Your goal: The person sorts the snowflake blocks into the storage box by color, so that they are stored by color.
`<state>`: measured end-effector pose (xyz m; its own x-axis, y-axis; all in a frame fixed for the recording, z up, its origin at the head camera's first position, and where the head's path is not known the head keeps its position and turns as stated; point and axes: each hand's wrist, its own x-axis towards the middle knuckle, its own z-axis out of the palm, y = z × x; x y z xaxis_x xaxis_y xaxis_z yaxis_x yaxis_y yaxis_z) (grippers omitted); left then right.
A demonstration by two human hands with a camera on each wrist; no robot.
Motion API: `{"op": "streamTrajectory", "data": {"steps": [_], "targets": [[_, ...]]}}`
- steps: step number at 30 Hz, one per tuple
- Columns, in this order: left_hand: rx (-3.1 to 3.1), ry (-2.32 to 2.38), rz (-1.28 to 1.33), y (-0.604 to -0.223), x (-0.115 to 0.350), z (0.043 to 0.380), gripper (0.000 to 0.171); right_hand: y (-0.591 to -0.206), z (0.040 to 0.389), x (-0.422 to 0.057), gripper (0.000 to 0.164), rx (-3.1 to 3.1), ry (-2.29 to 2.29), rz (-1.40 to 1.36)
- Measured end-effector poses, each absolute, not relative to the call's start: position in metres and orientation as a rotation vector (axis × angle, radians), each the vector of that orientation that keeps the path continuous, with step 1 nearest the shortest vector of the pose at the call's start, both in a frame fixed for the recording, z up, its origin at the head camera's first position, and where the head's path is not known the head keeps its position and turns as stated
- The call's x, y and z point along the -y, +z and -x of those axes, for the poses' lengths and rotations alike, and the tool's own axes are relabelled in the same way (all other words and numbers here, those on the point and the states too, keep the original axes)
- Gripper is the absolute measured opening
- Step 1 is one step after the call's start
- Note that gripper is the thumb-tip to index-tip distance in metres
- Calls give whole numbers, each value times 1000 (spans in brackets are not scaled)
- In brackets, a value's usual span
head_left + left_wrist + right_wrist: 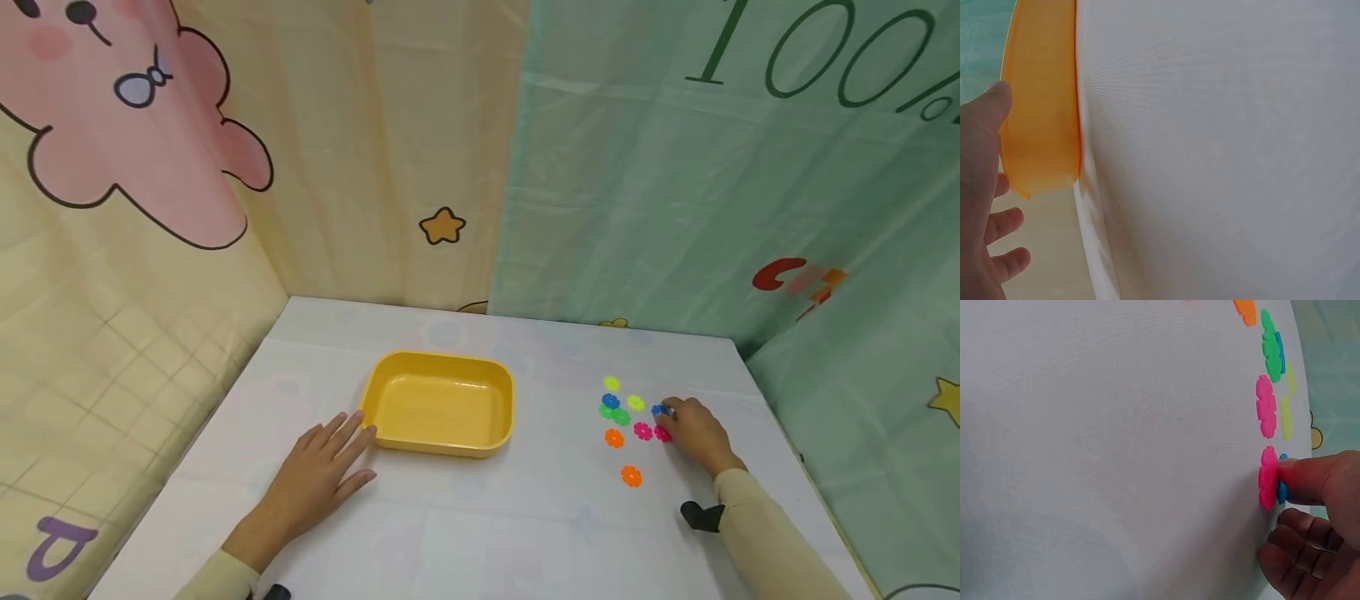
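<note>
A yellow tray (442,452) sits on the white table. My left hand (318,475) lies beside its near left corner, fingers straight and spread, fingertips at the rim. In the left wrist view, the thumb of the left hand (979,181) is against the tray wall (1041,100). My right hand (697,429) is over the right side of the table, thumb and finger at a blue flower-shaped disc (658,410). The right wrist view shows the thumb on that blue disc (1282,487), the other fingers curled, and a pink flower-shaped disc (1267,478) just beside it.
Several more flower-shaped discs lie left of the right hand: orange (632,476), pink (642,431), green (621,417), yellow (636,403) and blue (611,401). Some green and blue ones touch or overlap. Printed curtains (637,208) hang behind the table.
</note>
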<state>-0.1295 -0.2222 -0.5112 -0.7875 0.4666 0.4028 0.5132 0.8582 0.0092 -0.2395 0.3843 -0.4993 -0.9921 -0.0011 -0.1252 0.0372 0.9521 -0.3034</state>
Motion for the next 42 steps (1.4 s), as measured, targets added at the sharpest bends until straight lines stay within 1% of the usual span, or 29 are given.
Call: {"op": "streamTrajectory", "data": {"steps": [9, 16, 21, 26, 30, 42], "targets": [[2641, -168, 730, -512, 223, 130, 65, -498, 243, -382, 38, -2962, -559, -110], [2633, -174, 737, -509, 223, 131, 64, -495, 245, -375, 23, -3007, -769, -199], [2632, -177, 734, -509, 223, 131, 66, -484, 249, -359, 23, -3021, -988, -211], [2624, -181, 734, -510, 223, 131, 66, -464, 254, -330, 27, -2904, -1234, -211], [2628, -177, 734, -510, 223, 131, 65, -451, 263, -299, 29, -2784, -1415, -134], [2629, -167, 725, -508, 222, 129, 65, -425, 286, -193, 20, -2554, -1644, 23]]}}
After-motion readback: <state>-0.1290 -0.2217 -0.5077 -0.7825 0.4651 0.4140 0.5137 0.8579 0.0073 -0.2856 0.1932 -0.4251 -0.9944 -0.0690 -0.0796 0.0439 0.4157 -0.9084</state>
